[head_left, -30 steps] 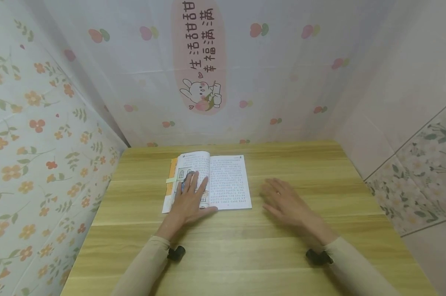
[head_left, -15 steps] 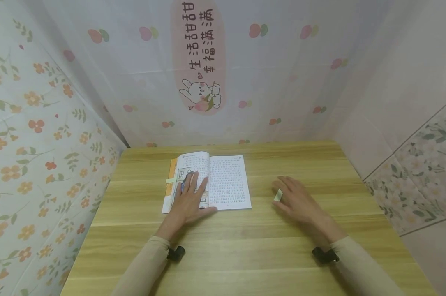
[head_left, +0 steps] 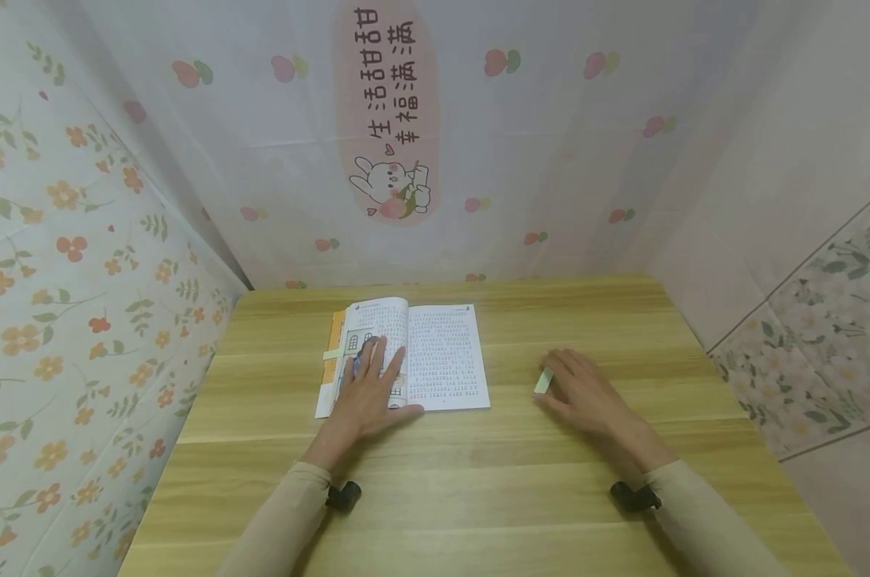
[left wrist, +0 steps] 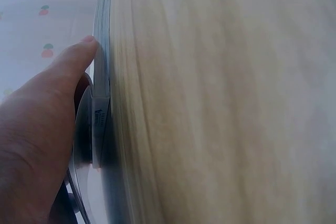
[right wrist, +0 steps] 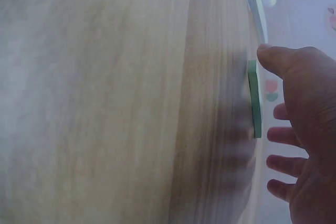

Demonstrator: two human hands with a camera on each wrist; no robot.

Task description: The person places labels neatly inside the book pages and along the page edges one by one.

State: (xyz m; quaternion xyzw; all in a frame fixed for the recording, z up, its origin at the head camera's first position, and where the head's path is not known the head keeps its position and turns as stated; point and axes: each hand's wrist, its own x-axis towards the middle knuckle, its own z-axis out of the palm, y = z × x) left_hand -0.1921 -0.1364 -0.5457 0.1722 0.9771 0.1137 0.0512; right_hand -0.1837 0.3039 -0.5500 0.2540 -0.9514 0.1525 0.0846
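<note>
An open book (head_left: 445, 361) with printed text and a picture lies on the wooden table. My left hand (head_left: 366, 397) rests on its left page with fingers spread and straight; in the left wrist view, the thumb (left wrist: 76, 59) lies along the book's edge. To the right of the book, a small flat pale green bar (head_left: 544, 381) is on the tabletop. My right hand (head_left: 586, 397) hovers beside and partly above it, fingers relaxed. From the right wrist view, a gap separates the green bar (right wrist: 254, 99) from the thumb and fingers.
The wooden table (head_left: 449, 497) reaches back to a patterned curtain (head_left: 572, 160). A floral curtain (head_left: 74, 280) hangs along the left side. A pale green strip (head_left: 333, 353) sits across the book's left edge, over its orange cover flap (head_left: 331, 365).
My right hand has shifted a little to the right, away from the book. The green bar, hidden a second ago, now shows by its thumb. My left hand stays on the page.
</note>
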